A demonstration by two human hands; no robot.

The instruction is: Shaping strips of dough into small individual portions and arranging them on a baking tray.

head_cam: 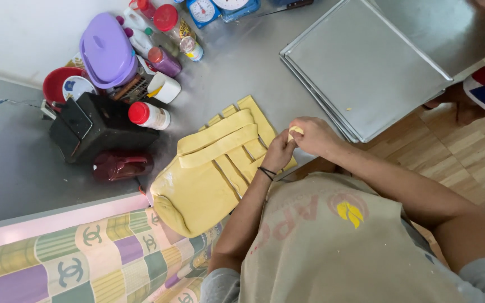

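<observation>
Both hands meet above the tabletop (242, 67) edge: left hand (279, 152) and right hand (314, 136) pinch one small dough piece (294, 132) between fingertips, grips clenched on it. Sliced yellow dough sheet (209, 179) lies just beside; stacked metal trays (360, 62) near the far corner.

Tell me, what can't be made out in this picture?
Head view only:
- Small yellow dough piece: mostly covered by the left hand and right hand.
- Flat yellow dough sheet: near edge hidden behind the left arm.
- Stacked metal baking trays: cut off by the top edge.
- Purple plastic lid: hides whatever is beneath.
</observation>
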